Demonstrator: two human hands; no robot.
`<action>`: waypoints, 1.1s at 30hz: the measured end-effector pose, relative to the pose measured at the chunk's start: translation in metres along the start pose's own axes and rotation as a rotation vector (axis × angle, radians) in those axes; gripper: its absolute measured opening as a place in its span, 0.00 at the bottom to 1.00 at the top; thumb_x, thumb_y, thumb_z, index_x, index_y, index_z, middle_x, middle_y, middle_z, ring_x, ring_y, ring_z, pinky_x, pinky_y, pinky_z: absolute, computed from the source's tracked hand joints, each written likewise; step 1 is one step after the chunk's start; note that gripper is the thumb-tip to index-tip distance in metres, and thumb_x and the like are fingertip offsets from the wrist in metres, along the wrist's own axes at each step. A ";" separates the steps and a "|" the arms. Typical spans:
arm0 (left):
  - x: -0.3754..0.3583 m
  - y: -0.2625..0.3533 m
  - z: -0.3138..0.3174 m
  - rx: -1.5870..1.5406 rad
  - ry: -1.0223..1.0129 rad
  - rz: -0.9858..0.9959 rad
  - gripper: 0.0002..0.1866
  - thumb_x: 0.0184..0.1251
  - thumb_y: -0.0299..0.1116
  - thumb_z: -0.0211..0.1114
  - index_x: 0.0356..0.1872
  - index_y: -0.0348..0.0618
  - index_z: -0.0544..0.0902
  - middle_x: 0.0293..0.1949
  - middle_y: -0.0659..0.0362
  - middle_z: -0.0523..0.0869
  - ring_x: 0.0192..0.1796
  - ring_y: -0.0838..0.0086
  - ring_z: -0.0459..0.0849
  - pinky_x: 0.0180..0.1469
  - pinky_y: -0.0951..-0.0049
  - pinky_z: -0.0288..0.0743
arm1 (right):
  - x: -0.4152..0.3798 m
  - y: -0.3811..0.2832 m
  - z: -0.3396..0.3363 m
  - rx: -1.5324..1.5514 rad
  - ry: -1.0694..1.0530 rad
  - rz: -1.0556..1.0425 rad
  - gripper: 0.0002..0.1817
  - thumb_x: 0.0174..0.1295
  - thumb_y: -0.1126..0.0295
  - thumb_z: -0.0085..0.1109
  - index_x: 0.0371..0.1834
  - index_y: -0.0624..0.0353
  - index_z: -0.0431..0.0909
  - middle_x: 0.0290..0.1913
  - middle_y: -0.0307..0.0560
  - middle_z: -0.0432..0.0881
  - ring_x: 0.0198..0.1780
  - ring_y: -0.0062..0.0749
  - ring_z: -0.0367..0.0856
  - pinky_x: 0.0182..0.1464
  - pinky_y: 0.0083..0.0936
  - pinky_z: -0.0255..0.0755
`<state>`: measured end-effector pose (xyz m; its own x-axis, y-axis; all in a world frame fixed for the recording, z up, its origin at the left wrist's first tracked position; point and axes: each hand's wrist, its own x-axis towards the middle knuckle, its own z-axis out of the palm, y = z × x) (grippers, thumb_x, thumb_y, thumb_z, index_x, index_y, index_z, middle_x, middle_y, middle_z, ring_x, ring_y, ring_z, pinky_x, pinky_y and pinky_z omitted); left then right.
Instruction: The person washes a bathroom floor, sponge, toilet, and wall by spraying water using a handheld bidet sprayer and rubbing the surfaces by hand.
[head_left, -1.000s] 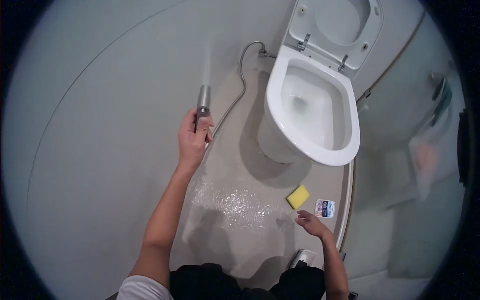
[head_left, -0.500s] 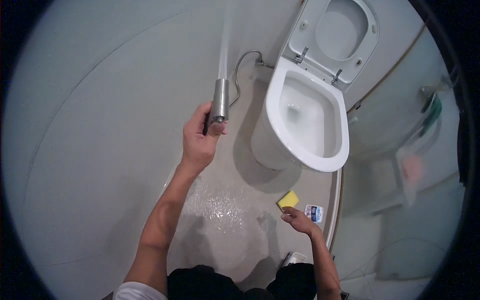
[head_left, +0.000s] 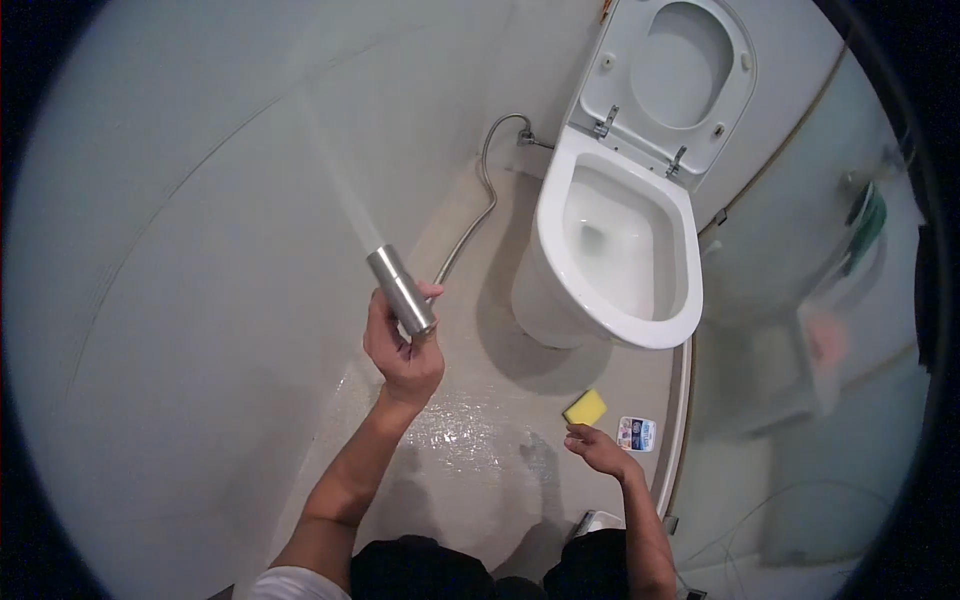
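My left hand [head_left: 405, 358] is wrapped round a metal handheld bidet sprayer [head_left: 400, 290], tilted up and to the left. From its head a jet of water [head_left: 340, 190] shoots toward the pale wall. A flexible metal hose [head_left: 487, 190] runs from the sprayer to a valve behind. My right hand [head_left: 600, 452] hangs with loosely bent fingers and holds nothing visible. Just beyond its fingertips a yellow sponge [head_left: 585, 407] appears to lie on the floor. Beside it is a small white tub with a printed label [head_left: 636, 434].
A white toilet [head_left: 545, 235] with its lid [head_left: 592, 85] and seat raised stands ahead to the right. Wet floor [head_left: 450, 430] glistens below my left arm. A frosted glass panel [head_left: 800, 400] closes off the right side, with blurred shapes behind it.
My left hand has turned the sprayer leftward and brought it nearer, so the jet now slants up-left instead of straight ahead. My right hand has barely moved beside the sponge.
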<state>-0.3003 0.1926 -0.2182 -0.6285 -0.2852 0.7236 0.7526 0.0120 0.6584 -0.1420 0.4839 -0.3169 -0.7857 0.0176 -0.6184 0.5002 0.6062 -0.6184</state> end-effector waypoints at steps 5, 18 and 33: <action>0.001 0.001 0.000 0.057 0.066 0.033 0.18 0.70 0.38 0.56 0.51 0.34 0.68 0.38 0.54 0.78 0.40 0.69 0.82 0.45 0.67 0.78 | 0.001 0.010 0.015 -0.014 -0.030 -0.037 0.30 0.65 0.55 0.53 0.63 0.67 0.65 0.59 0.59 0.74 0.60 0.42 0.73 0.61 0.31 0.65; -0.035 -0.061 0.004 -0.107 -0.672 -0.933 0.22 0.70 0.47 0.55 0.51 0.37 0.75 0.29 0.62 0.78 0.21 0.82 0.76 0.24 0.81 0.71 | -0.011 0.002 0.007 -0.073 -0.040 -0.052 0.30 0.66 0.55 0.52 0.63 0.68 0.65 0.60 0.59 0.73 0.62 0.43 0.71 0.63 0.30 0.63; -0.001 -0.101 -0.062 -0.053 -0.138 -0.934 0.20 0.71 0.50 0.51 0.43 0.41 0.77 0.26 0.64 0.76 0.18 0.83 0.71 0.19 0.81 0.65 | 0.010 -0.033 0.022 -0.111 -0.089 -0.075 0.29 0.68 0.55 0.50 0.62 0.68 0.66 0.58 0.58 0.74 0.60 0.41 0.73 0.63 0.29 0.64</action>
<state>-0.3635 0.1326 -0.2983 -0.9965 -0.0418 -0.0719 -0.0617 -0.2086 0.9761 -0.1587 0.4464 -0.3135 -0.7814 -0.0986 -0.6162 0.3942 0.6875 -0.6099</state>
